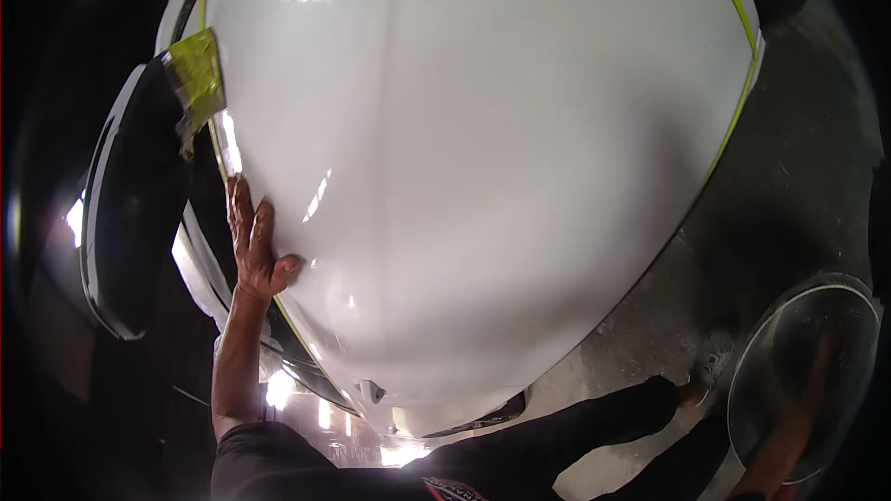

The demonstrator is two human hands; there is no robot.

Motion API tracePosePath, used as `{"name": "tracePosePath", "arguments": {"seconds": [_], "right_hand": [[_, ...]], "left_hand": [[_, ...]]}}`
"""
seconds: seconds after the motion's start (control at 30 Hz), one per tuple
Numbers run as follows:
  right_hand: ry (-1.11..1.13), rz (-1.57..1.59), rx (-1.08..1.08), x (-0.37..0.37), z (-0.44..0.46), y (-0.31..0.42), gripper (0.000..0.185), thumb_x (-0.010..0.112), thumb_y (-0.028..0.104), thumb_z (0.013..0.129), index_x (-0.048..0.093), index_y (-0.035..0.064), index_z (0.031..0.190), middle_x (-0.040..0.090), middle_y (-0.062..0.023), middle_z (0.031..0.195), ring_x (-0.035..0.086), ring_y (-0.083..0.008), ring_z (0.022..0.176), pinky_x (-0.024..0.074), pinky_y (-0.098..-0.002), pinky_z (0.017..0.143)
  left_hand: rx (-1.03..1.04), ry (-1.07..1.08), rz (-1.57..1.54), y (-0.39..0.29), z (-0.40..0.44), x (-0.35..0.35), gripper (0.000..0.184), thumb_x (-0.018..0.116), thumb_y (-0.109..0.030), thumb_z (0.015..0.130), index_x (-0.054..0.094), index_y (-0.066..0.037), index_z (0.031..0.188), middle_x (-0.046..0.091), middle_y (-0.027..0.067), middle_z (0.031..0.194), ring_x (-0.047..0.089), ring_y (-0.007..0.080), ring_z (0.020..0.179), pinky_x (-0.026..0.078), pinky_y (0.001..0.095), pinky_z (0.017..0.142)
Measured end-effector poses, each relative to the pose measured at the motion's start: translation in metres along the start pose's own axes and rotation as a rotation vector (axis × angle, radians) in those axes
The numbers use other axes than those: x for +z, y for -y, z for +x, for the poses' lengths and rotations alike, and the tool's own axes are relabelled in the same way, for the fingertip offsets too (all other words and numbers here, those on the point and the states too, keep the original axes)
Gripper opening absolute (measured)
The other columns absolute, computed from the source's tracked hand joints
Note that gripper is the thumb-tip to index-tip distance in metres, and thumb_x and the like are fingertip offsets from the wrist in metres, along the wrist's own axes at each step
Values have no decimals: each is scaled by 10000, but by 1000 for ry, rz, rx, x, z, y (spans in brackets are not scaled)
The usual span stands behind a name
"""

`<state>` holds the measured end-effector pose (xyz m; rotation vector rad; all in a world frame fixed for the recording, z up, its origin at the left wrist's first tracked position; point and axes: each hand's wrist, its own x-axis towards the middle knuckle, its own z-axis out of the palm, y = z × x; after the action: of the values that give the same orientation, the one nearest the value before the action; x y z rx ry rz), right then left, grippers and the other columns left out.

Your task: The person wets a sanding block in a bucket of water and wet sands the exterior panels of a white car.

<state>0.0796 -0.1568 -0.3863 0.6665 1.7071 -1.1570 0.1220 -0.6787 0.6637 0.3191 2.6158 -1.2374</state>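
A large glossy white car panel (483, 148) fills the middle of the view, with yellow-green masking tape (733, 130) along its edges. My left hand (255, 241) lies flat on the panel's left edge, fingers stretched out and thumb apart, with nothing visible in it. At the lower right, my right hand (824, 353) reaches down inside a round bucket (733, 390) with a pale rim. The bucket's inside looks dark, and the fingers of that hand are too dim to make out.
Left of the panel is a dark part with a white edge (130, 204), and a crumpled yellow-green tape patch (197, 79) beside it. A small dark fitting (371, 391) sits at the panel's near end. My legs (594, 422) and a shoe (713, 362) are over the grey floor (640, 325).
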Motion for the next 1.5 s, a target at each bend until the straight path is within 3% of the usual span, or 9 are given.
{"name": "tracePosePath", "arguments": {"seconds": [0.3,0.37,0.47,0.57,0.67,0.77,0.97,1.17,1.5], "right_hand": [[580,1063,-168,-16,-107,83,365,659,356,925,612,122,1201,652,-79,1168,639,-184,1004,573,-321,821],[527,1072,-83,-6,-202,166,278,666,272,905,618,157,1153,670,-39,1040,661,-177,845,536,-303,627],[232,957,-50,55,-339,262,304,665,314,891,645,137,1136,670,-42,1071,663,-187,894,536,-328,659],[308,500,-465,116,-518,382,491,597,361,928,614,-13,1246,643,-129,1100,629,-177,926,561,-350,663],[549,472,-725,141,-600,439,309,546,216,998,647,39,1230,657,-111,1083,616,-156,989,523,-273,753],[557,651,-903,139,-632,451,313,509,197,1041,610,78,1313,634,-97,1210,603,-138,1072,510,-258,836],[680,974,-578,106,-601,413,451,515,274,1064,464,88,1472,558,-63,1368,599,-153,1148,559,-339,927],[458,798,-345,97,-536,352,481,603,314,1025,500,4,1377,590,-63,1174,597,-126,1037,594,-367,869],[512,756,-394,114,-555,363,425,605,264,1025,538,10,1359,587,-83,1260,613,-169,1067,609,-350,853]], "left_hand": [[-82,-21,-15,-51,-4,10,796,533,-602,957,432,-31,1502,342,254,1577,255,474,1482,193,562,1203],[83,85,-117,-97,10,13,777,571,-556,956,400,-56,1526,350,216,1586,251,402,1504,171,529,1221],[288,322,-240,-166,30,35,814,595,-525,945,327,-59,1556,292,162,1626,204,309,1532,154,489,1241],[467,453,-113,-203,55,68,811,582,-523,949,309,-70,1564,249,120,1649,152,267,1546,135,467,1252],[478,496,144,-224,111,83,778,527,-504,985,256,-91,1586,204,77,1667,153,253,1544,126,446,1260],[400,68,761,-213,191,111,768,515,-534,978,321,-67,1557,249,80,1649,210,258,1521,159,435,1248],[75,-95,161,-154,297,54,802,527,-585,957,358,-60,1539,288,101,1631,213,271,1521,172,451,1241],[-294,-282,25,-88,212,10,918,610,-627,884,389,17,1500,328,200,1588,236,392,1502,209,519,1222],[-327,-259,-41,-72,146,-1,985,649,-620,872,363,106,1472,320,336,1542,254,491,1471,276,605,1152]]}}
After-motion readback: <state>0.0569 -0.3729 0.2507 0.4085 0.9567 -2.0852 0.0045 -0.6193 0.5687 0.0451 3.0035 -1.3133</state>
